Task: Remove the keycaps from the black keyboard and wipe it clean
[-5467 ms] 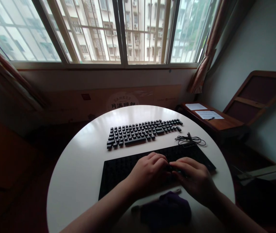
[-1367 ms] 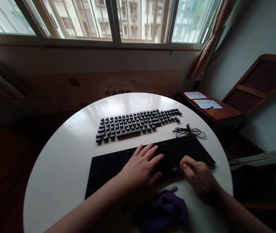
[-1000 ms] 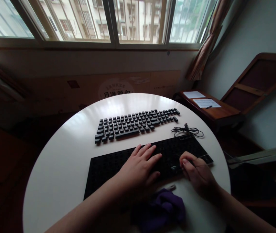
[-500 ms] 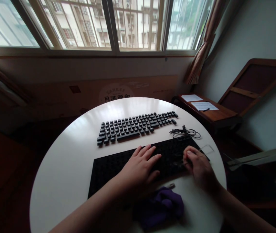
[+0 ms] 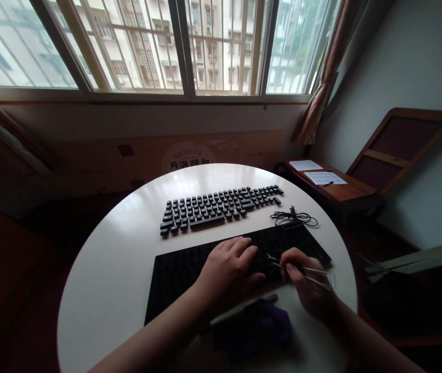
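A black keyboard base (image 5: pixel 182 269) without keycaps lies near me on the round white table (image 5: pixel 116 269). My left hand (image 5: pixel 229 272) rests on the base's middle with its fingers curled down. My right hand (image 5: pixel 308 285) is closed on a thin wire tool (image 5: pixel 306 270) with a clear handle, whose tip points left over the base's right part. Beyond the base, several rows of black keycaps (image 5: pixel 217 206) are laid out in keyboard order. A coiled black cable (image 5: pixel 294 217) lies at the base's far right corner.
A purple cloth (image 5: pixel 255 329) and a small pale object (image 5: pixel 271 298) lie at the table's near edge. A low wooden table (image 5: pixel 333 189) with papers and a pen stands to the right. A window and curtain are behind, with a cardboard panel under the sill.
My right hand drew back from the base's right edge and now holds the wire tool up, tip pointing left. My left hand's fingers curled in. The view tilted up slightly.
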`<control>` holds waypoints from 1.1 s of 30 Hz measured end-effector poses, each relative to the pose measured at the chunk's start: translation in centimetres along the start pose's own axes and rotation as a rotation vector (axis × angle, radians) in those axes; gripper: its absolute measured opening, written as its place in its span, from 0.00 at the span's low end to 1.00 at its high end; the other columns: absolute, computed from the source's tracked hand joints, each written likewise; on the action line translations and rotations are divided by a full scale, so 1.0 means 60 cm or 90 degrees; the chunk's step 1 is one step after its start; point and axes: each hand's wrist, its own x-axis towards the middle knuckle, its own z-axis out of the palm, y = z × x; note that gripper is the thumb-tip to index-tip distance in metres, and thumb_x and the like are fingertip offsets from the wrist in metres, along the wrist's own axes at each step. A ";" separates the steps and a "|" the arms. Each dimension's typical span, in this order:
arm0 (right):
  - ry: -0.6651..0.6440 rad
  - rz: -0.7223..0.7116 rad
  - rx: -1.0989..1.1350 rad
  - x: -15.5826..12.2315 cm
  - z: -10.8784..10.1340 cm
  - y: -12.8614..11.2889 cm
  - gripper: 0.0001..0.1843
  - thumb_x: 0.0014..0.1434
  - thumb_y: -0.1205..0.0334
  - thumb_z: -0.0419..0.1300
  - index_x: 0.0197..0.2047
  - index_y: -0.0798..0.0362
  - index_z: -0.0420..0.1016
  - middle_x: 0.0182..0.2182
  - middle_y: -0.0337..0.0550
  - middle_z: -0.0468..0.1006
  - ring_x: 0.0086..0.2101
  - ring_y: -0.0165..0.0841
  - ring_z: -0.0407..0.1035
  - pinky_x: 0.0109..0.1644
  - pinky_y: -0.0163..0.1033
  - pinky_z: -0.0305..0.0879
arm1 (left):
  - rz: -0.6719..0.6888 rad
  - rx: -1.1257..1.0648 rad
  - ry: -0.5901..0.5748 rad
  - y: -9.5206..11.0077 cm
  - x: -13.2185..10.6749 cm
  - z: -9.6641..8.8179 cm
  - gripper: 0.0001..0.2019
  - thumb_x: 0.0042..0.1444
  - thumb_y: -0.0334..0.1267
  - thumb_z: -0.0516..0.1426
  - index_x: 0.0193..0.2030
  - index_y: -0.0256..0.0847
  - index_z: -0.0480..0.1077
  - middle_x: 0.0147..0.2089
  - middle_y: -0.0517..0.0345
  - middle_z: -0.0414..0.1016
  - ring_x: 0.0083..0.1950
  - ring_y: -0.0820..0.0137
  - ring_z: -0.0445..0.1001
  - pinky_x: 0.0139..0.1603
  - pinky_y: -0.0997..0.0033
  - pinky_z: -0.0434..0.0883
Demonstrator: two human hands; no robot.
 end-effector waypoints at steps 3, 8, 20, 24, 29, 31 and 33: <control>-0.041 -0.092 -0.040 -0.001 0.001 -0.011 0.09 0.66 0.64 0.52 0.35 0.52 0.70 0.25 0.38 0.72 0.25 0.29 0.67 0.31 0.34 0.61 | 0.026 -0.013 0.038 0.005 -0.002 0.000 0.14 0.61 0.45 0.61 0.49 0.38 0.73 0.51 0.46 0.78 0.48 0.58 0.78 0.45 0.59 0.77; -0.070 -0.167 -0.090 -0.002 0.002 -0.017 0.07 0.64 0.68 0.53 0.35 0.52 0.71 0.26 0.38 0.76 0.26 0.30 0.70 0.33 0.35 0.62 | 0.044 -0.003 0.060 0.006 -0.004 0.001 0.06 0.64 0.38 0.58 0.41 0.39 0.73 0.42 0.52 0.79 0.41 0.62 0.77 0.37 0.64 0.76; -0.052 -0.212 -0.161 -0.003 0.010 -0.021 0.09 0.64 0.69 0.51 0.35 0.52 0.71 0.26 0.40 0.74 0.26 0.30 0.69 0.34 0.36 0.62 | 0.036 0.018 0.091 0.010 0.000 -0.003 0.04 0.59 0.33 0.56 0.38 0.39 0.73 0.39 0.52 0.78 0.39 0.61 0.75 0.36 0.63 0.75; 0.059 -0.230 -0.193 -0.004 -0.001 -0.008 0.09 0.63 0.70 0.51 0.32 0.51 0.67 0.23 0.37 0.68 0.23 0.29 0.63 0.30 0.36 0.57 | 0.017 0.010 0.130 0.004 0.000 -0.015 0.05 0.57 0.32 0.57 0.39 0.39 0.73 0.40 0.52 0.78 0.41 0.60 0.76 0.38 0.62 0.75; 0.204 -0.255 -0.318 0.044 -0.074 -0.015 0.17 0.69 0.61 0.44 0.35 0.51 0.71 0.34 0.47 0.72 0.38 0.39 0.68 0.44 0.46 0.63 | -0.020 -0.018 0.157 -0.011 -0.001 -0.028 0.06 0.57 0.32 0.58 0.42 0.39 0.73 0.41 0.52 0.78 0.42 0.60 0.76 0.40 0.61 0.75; 0.181 -0.272 -0.347 0.071 -0.099 -0.031 0.16 0.70 0.61 0.45 0.39 0.53 0.74 0.46 0.51 0.73 0.47 0.42 0.68 0.53 0.49 0.63 | -0.037 -0.032 0.166 -0.016 -0.002 -0.029 0.06 0.57 0.33 0.59 0.42 0.39 0.73 0.42 0.52 0.78 0.42 0.60 0.76 0.42 0.60 0.76; 0.083 -0.287 -0.342 0.094 -0.106 -0.049 0.12 0.69 0.64 0.49 0.43 0.53 0.74 0.49 0.50 0.74 0.50 0.41 0.68 0.56 0.48 0.63 | -0.054 -0.057 0.177 -0.020 -0.002 -0.028 0.06 0.57 0.34 0.59 0.42 0.40 0.73 0.42 0.52 0.78 0.43 0.60 0.77 0.43 0.60 0.76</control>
